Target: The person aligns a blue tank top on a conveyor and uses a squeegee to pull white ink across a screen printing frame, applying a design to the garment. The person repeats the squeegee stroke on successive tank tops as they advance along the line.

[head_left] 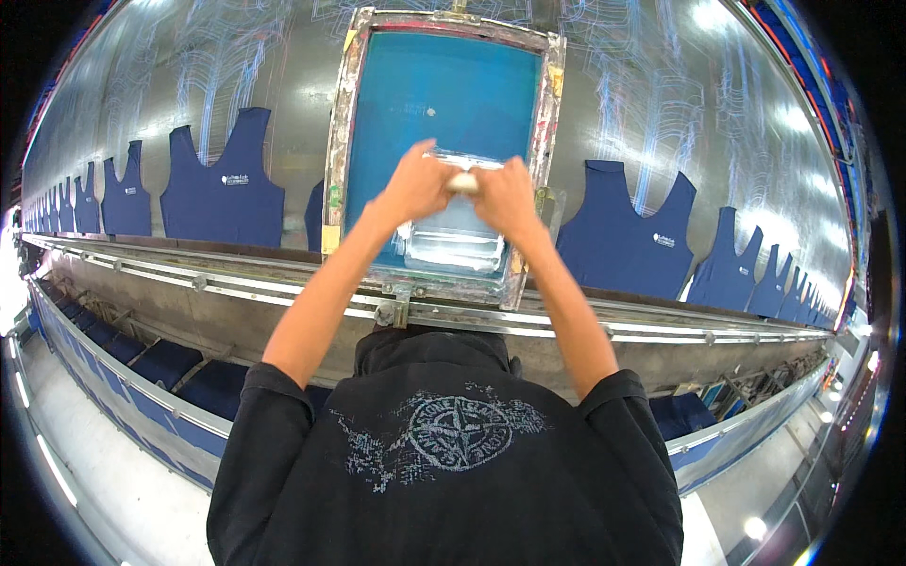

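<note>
Over a long metal printing table point(236, 123), I see both of my bare forearms reach up and forward from the lower edge, converging toward the middle of the view. My left hand point(418, 184) and right hand point(503, 193) sit close together, side by side, each curled shut around the pale handle of a squeegee point(462, 179), which runs crosswise between them. Only a short light stretch of the handle shows in the gap between my fists. The squeegee rests on the teal mesh of a rectangular printing screen point(444, 85) set in a worn, paint-stained metal frame point(338, 141). My hands are at roughly the middle of the mesh, with clean teal above them and a paler, whitish streaked patch just below them, toward me. The near edge of the frame meets a metal rail point(236, 292) that runs along the table's front. To either side of the screen, dark blue sleeveless garment pieces point(222, 184) lie flat in a row along the table, each with a small white mark on the chest. My black shirt point(444, 472) with a pale circular design fills the bottom of the view.
</note>
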`<state>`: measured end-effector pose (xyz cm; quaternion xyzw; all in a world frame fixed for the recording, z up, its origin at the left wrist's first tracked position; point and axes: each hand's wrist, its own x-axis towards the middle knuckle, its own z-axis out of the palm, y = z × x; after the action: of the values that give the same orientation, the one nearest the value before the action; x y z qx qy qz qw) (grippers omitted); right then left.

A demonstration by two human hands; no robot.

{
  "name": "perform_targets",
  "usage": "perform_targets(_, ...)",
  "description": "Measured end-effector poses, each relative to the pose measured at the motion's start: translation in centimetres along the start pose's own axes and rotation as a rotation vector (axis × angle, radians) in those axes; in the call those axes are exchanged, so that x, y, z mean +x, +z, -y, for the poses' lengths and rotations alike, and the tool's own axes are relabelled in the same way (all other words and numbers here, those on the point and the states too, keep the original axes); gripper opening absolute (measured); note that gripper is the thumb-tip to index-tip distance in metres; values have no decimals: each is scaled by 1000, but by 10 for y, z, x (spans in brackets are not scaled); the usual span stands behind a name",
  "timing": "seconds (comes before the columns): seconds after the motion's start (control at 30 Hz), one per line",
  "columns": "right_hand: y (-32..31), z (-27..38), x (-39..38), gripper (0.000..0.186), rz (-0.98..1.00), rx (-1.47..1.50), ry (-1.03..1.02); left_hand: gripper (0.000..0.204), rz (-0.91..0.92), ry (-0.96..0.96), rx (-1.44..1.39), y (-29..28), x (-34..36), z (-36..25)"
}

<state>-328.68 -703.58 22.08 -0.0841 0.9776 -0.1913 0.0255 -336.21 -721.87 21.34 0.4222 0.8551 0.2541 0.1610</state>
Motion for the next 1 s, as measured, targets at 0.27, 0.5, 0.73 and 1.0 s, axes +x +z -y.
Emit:
perform_targets(0.27,4,45,-96,36,-53,244,91,28,196,-88,-52,28,-78,-39)
perform_targets(0.5,3,-56,-89,40,-569,629,809,34,39,-110,157,-16,11,-9)
perform_targets(0.73,-29,-34,-69,35,-567,1151,963,39,-345,-15,-46,26,-80,-51)
perform_targets(1.0,6,-38,-67,32,-684,1092,867,55,-284,-122,-3,57,-146,-81)
